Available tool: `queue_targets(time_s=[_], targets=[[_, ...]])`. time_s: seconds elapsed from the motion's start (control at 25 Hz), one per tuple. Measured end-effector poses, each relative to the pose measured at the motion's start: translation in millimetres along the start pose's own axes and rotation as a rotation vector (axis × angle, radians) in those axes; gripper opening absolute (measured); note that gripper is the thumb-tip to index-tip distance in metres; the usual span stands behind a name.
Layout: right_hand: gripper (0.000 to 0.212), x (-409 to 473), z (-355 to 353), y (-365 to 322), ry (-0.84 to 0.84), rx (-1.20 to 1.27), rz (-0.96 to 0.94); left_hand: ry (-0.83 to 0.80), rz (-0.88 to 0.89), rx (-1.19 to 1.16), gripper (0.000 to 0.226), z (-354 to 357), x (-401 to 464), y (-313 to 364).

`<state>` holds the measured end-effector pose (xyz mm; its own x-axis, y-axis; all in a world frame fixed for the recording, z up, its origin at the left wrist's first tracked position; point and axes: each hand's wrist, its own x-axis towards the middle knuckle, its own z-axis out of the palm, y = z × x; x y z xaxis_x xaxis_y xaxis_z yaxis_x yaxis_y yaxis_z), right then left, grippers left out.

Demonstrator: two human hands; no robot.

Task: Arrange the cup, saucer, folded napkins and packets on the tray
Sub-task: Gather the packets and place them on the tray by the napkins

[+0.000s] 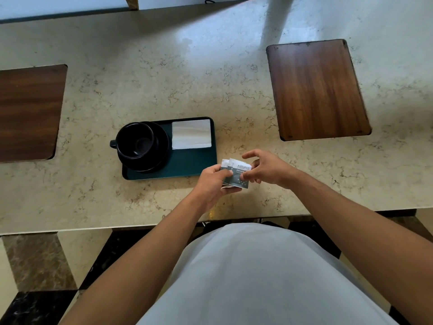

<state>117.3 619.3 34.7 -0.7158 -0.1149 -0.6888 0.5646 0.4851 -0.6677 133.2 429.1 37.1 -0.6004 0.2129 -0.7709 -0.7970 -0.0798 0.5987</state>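
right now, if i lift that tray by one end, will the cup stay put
Probably risky. The cup sits off-centre on its saucer, which overhangs the tray edge, so tilting could slide both. Both look glossy, likely slippery and breakable. The napkins seem light and may shift.

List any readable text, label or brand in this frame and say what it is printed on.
"taikoo", after two Chinese characters too blurred to read: top of the front packet, held by the left hand and right hand.
Smaller lines beneath on that packet: too small to read.
No other text is visible.
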Motion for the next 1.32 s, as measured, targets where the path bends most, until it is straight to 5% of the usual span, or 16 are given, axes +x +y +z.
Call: queue_targets(time_s=[0.48, 0.92, 1.32], targets=[[0.018, -12, 14, 23, 0.111, 0.326, -0.039, -0.001, 0.035, -0.082, 0.017, 11, -6, -1], [0.02, -8, 31, 26, 0.086, 0.577, -0.015, 0.105, 0.055, -0.114, 0.023, 9, -15, -8], [0.025, 18, 72, -29, 0.128, 0.446, -0.029, 0.325, 0.131, 0.012, 0.018, -50, -7, 14]])
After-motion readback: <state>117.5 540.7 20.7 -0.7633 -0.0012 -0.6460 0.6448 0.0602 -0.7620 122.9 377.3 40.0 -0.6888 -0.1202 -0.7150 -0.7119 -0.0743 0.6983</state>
